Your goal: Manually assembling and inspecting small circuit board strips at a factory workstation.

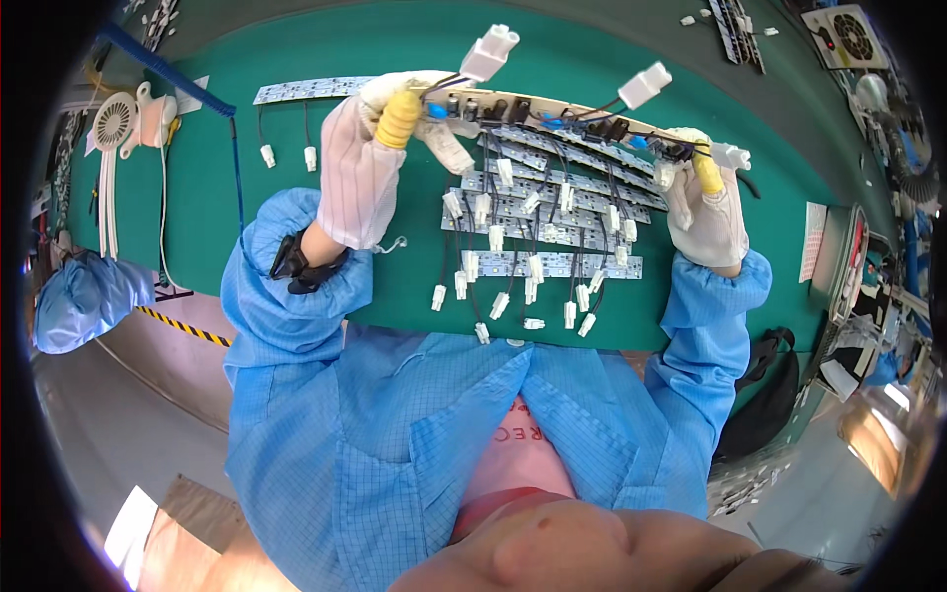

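A long, narrow circuit board (500, 107) carrying black and blue components spans between my two gloved hands, above the green mat (395, 286). My left hand (360, 158) is closed round its left end, with a yellow finger cover showing. At the other end, my right hand (706, 212) grips it, also with a yellow finger cover. White plugs on dark wires hang off the board: one (490, 53) by my left hand, one (646, 85) near the middle, one (731, 156) by my right. Below lie several light strips (623, 266) with short wires and white connectors, partly overlapping.
Another light strip (316, 91) lies at the back left. A small fan (115, 120) stands at the left near a blue coiled cord (178, 77). To the right are a paper sheet (813, 242), a round metal-rimmed container (838, 261) and a black bag (774, 390).
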Demonstrator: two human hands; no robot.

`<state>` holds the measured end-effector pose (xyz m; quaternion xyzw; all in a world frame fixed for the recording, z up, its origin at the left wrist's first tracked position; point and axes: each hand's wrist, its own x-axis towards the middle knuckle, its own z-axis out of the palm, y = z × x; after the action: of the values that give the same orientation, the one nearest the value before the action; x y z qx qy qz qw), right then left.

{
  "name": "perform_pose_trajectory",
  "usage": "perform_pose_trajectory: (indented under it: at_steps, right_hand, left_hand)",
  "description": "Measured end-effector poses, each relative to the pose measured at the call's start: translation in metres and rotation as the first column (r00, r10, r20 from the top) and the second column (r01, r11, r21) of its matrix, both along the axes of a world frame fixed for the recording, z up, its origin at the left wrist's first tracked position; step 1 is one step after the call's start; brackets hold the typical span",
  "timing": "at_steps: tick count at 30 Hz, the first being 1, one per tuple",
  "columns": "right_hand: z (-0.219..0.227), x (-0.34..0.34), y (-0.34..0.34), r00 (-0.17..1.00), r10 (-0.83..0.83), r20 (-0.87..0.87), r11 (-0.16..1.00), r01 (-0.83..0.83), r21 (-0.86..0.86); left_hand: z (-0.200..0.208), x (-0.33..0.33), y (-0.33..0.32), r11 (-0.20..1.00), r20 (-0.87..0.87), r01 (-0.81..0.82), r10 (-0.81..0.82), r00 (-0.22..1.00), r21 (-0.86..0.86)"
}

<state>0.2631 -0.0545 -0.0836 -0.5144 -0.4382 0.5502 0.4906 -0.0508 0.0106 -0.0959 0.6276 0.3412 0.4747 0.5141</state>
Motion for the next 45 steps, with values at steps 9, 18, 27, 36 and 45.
perform_pose_trajectory:
  at_steps: [9,18,27,36,45]
  right_hand:
    - [0.010,0.000,-0.002,0.973,0.073,-0.221,0.993,-0.050,0.105]
    - [0.006,0.077,-0.015,0.203,-0.303,0.931,0.891,-0.287,0.352]
    - [-0.020,0.076,-0.038,0.075,-0.263,0.962,0.964,0.061,0.259]
    - [0.047,-0.040,-0.016,0.376,-0.202,0.904,0.824,-0.434,0.364]
    - [0.050,-0.046,-0.014,0.426,-0.040,0.904,0.912,-0.355,0.208]
  left_hand:
    - [0.011,0.019,0.001,0.960,0.341,0.279,-0.256,0.904,-0.017]
    - [0.011,0.012,-0.009,0.992,0.070,0.126,-0.127,0.989,0.013]
    - [0.016,0.014,-0.007,0.982,-0.023,0.187,-0.186,0.982,0.033]
    - [0.014,0.022,-0.021,0.959,0.036,0.285,-0.284,0.958,-0.004]
    - [0.012,0.020,-0.018,0.973,-0.023,0.190,-0.189,0.982,0.131]
